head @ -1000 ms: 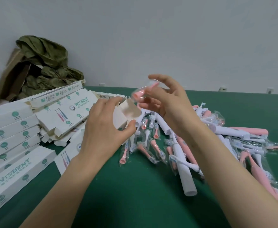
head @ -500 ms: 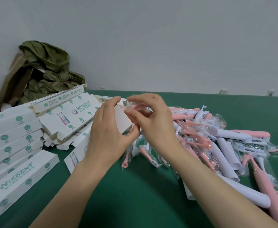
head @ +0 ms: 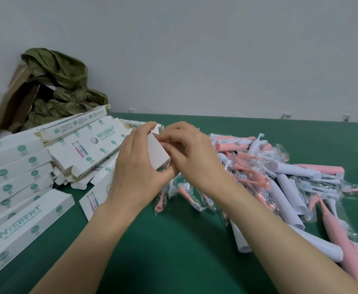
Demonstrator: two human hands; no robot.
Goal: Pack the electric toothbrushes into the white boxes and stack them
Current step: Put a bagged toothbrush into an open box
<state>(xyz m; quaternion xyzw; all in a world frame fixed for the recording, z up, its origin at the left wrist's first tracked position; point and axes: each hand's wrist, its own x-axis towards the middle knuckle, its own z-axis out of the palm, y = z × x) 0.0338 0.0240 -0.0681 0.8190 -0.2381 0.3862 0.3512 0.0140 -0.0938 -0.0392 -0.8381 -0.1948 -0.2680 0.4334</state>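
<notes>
My left hand (head: 138, 170) grips a small white box (head: 157, 153) above the green table, thumb under it and fingers over the top. My right hand (head: 191, 154) has its fingers curled at the box's open end; what they pinch is hidden, though a bit of clear wrap shows there. To the right lies a pile of electric toothbrushes (head: 286, 179), pink and white handles and brush heads in clear bags. Packed white boxes (head: 14, 166) are stacked at the left.
Flat, unfolded white cartons (head: 89, 149) lie in a heap behind my left hand. An olive green bag (head: 61, 85) slumps in a brown cardboard box at the back left against the wall. The green table (head: 173, 251) extends toward me between my forearms.
My right hand came down from above with a wrapped pink brush head and moved to the box's open end. The brush head is now out of sight behind my fingers.
</notes>
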